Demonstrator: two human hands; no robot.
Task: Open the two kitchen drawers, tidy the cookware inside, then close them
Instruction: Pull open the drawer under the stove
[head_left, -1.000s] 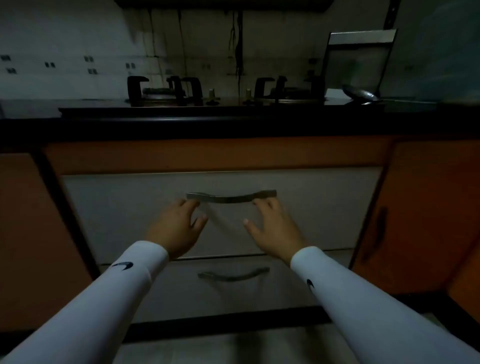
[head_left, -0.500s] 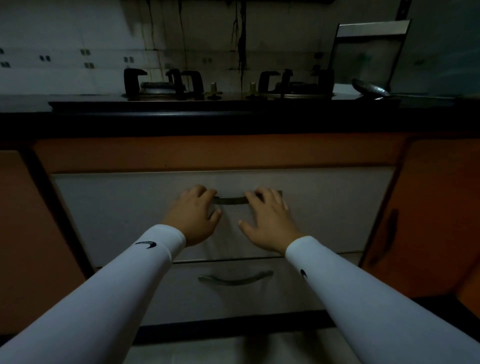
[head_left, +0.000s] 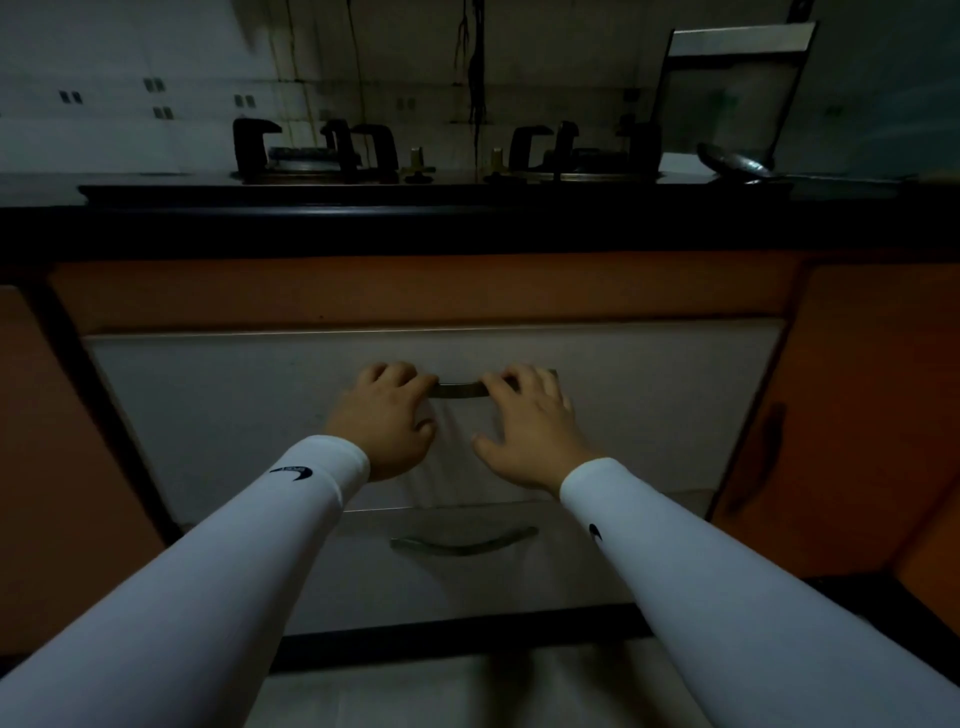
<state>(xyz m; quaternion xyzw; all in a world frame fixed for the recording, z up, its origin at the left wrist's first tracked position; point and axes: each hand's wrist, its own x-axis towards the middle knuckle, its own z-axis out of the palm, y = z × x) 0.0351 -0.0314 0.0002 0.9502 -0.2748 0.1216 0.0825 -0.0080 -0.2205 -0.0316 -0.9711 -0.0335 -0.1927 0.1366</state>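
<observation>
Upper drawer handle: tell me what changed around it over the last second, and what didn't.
Both hands moved up onto the upper drawer handle: the left hand now curls over its left end, the right hand lies over its right end, where before they hung just below it. The upper drawer and lower drawer stayed shut.

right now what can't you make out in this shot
Head view only:
- Cookware in the upper drawer and lower drawer: hidden, both fronts shut.
- Ends of the upper handle: covered by the left hand and right hand.
- Whether the fingers hook behind the bar: hidden by the hands.
- Utensil on the counter: too dark to identify.
</observation>
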